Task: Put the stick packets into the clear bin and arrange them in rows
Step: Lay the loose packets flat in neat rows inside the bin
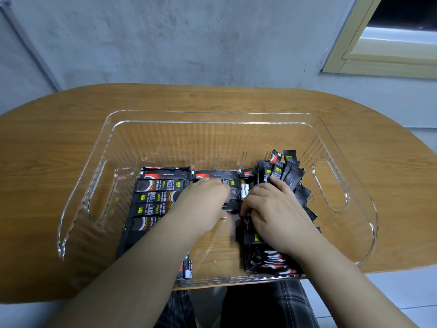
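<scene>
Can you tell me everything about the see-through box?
The clear bin looks like shiny plastic with ribbed walls, rounded corners and a handle hole at each end. It sits upright on the wooden table. Black stick packets lie inside, and both hands, left hand and right hand, reach in.

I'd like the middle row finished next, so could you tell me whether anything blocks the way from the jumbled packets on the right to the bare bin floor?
Nothing visible does: the bare floor of the clear plastic bin lies directly beside the loose pile of black stick packets, with only the hands above it.
</scene>
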